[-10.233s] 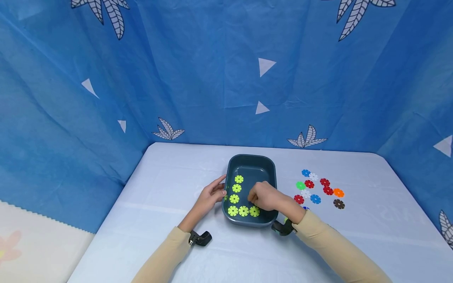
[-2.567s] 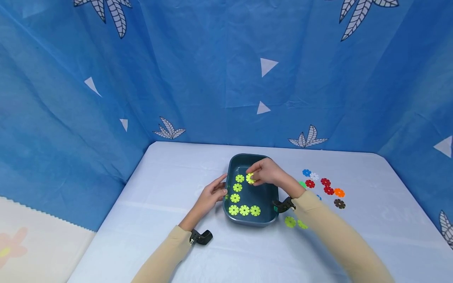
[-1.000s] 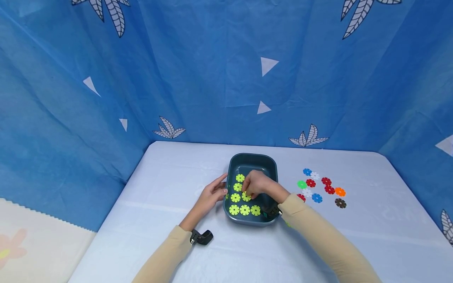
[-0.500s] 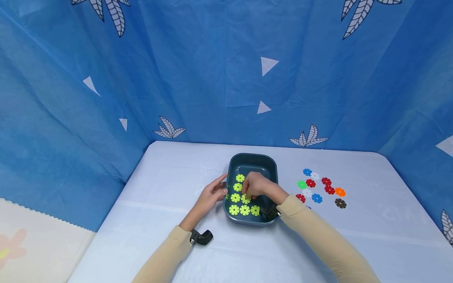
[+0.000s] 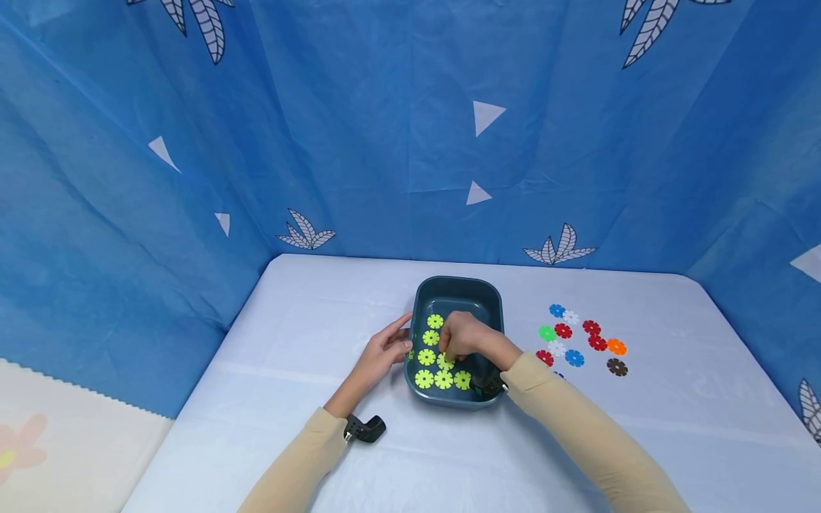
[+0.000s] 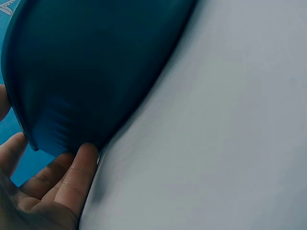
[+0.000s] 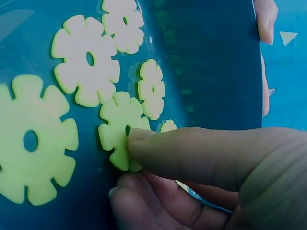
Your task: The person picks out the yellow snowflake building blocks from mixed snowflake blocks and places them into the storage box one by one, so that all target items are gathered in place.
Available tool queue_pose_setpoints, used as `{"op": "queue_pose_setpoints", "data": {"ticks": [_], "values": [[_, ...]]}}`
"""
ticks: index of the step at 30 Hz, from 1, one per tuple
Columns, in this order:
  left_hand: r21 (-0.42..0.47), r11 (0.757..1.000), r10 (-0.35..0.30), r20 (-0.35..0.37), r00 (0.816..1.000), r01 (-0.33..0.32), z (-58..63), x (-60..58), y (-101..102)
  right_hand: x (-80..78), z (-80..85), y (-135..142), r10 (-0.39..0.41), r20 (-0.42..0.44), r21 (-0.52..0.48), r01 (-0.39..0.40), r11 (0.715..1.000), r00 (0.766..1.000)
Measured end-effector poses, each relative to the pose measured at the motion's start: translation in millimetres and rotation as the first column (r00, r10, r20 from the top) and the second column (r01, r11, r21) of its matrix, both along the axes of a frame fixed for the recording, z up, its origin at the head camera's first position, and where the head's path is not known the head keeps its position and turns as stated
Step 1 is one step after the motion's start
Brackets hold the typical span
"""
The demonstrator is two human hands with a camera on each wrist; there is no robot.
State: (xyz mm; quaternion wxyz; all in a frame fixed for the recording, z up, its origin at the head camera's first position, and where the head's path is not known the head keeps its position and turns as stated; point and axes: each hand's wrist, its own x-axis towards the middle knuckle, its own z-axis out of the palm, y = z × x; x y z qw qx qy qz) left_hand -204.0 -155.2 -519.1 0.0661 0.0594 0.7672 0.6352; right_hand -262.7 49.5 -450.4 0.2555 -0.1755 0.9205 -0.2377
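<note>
A dark teal plastic tub (image 5: 457, 285) stands on the white-covered table. Inside it, yellow-green notched snowflake discs (image 5: 424, 379) lie in a row along the near end and a column along the left wall. My right hand (image 5: 467, 335) reaches down into the tub and pinches one more yellow-green disc (image 7: 114, 120) beside that column, just above the near row. Its thumb (image 7: 168, 151) overlaps the disc, with the other fingers curled below. Against the tub's left outer wall rests my left hand (image 5: 381, 354), its fingertips (image 6: 86, 153) touching the wall, one finger at the rim.
Right of the tub lie loose discs, among them a green disc (image 5: 547, 333), red discs, blue discs, white discs, an orange disc (image 5: 617, 346) and a brown disc (image 5: 618, 367). Blue patterned cloth (image 5: 359, 142) hangs behind the table. My right sleeve (image 5: 584, 427) covers some table.
My right hand brought a yellow-green disc from the tub's far part down beside the left column. It has barely moved in the last half second. The left hand stays at the wall.
</note>
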Motion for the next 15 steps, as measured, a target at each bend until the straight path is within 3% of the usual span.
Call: {"op": "queue_pose_setpoints", "data": {"ticks": [15], "values": [[-0.003, 1.000, 0.001, -0.003, 1.000, -0.001, -0.1, -0.1, -0.6, -0.6, 0.8, -0.1, -0.004, -0.002, 0.010, 0.005, 1.000, 1.000]]}}
